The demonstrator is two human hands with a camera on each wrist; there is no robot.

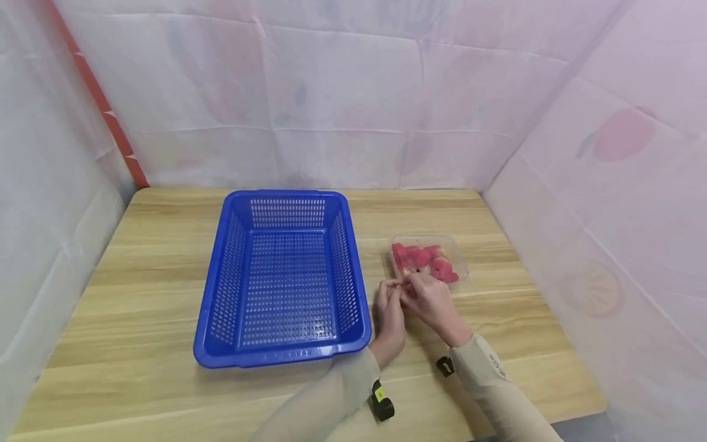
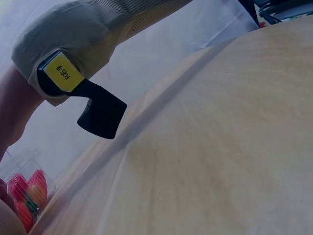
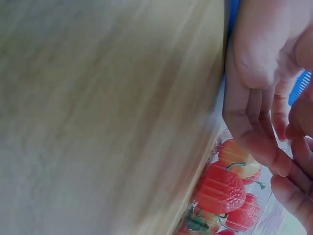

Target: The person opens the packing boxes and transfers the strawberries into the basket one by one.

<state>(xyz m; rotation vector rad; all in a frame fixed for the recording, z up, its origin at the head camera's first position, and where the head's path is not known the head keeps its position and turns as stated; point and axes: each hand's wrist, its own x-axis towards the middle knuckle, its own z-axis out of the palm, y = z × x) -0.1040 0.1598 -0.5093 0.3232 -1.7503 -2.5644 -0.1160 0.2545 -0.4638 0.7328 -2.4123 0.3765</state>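
Note:
A clear plastic fruit box (image 1: 459,255) holds several red and yellow fruits (image 1: 422,256), right of the blue basket. My left hand (image 1: 391,316) grips the near-left corner of the box. My right hand (image 1: 433,304) pinches at the same corner, its fingertips meeting those of the left. In the right wrist view, the fingers of both hands come together beside the box (image 3: 266,215); the pinched spot itself is hidden. There, green stems show on the red fruits (image 3: 220,188) behind shiny plastic. In the left wrist view, the fruits (image 2: 36,188) appear at the lower left.
A blue plastic basket (image 1: 201,319) with slotted walls stands left of the hands, close to the left forearm. Black wrist straps (image 1: 381,402) hang under both cuffs. The wooden table (image 1: 138,294) is bounded by pale printed sheets (image 1: 337,92) at the back and sides.

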